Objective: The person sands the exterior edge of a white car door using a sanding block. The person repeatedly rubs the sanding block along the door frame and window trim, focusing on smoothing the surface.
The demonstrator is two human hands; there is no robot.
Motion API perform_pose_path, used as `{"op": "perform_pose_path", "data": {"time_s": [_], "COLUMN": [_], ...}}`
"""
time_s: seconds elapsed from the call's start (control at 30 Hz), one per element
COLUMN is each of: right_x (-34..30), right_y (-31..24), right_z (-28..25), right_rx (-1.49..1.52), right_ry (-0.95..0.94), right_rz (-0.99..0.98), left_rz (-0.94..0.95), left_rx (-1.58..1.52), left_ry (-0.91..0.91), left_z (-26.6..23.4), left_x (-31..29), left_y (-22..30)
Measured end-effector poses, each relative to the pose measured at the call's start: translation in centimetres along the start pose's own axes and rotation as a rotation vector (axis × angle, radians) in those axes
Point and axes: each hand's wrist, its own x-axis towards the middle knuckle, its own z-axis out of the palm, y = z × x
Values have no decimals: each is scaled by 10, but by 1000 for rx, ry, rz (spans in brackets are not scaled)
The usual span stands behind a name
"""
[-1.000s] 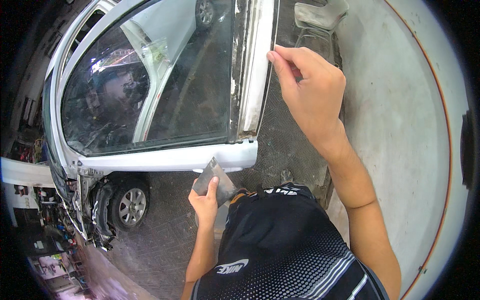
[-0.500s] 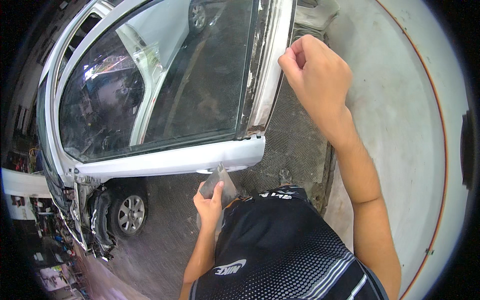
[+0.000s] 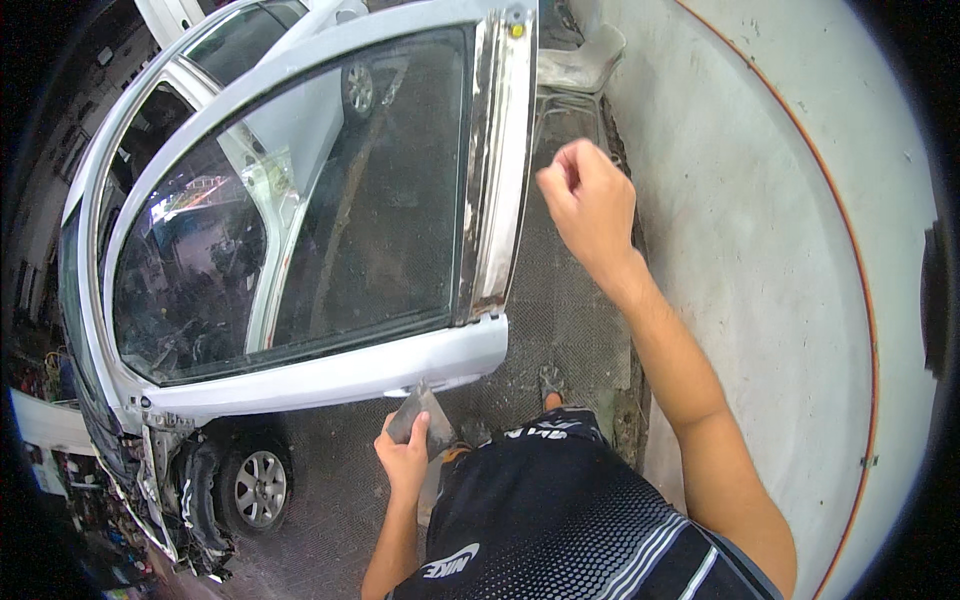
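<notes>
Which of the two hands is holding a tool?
The left hand, low beside the white car door's bottom edge, grips a flat grey metal scraper. The right hand is a raised closed fist with no visible tool.

We see the white car door (image 3: 330,375) standing open, its window glass (image 3: 300,230) up. The left hand (image 3: 405,460) holds a flat grey scraper (image 3: 420,415) just beneath the door's lower edge. The right hand (image 3: 590,200), fist closed, hovers beside the worn pillar trim (image 3: 495,170).
</notes>
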Motion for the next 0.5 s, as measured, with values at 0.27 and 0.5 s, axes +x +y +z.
{"op": "perform_pose_path", "data": {"time_s": [0.27, 0.5], "right_x": [-16, -1], "right_y": [-12, -17], "right_z": [-1, -9], "right_rx": [506, 238], "right_ry": [-35, 34], "right_rz": [71, -158], "left_rz": [-56, -82], "left_rx": [-25, 24], "left_ry": [30, 37], "left_z": [32, 56], "left_x": [-12, -18], "left_y": [3, 12]}}
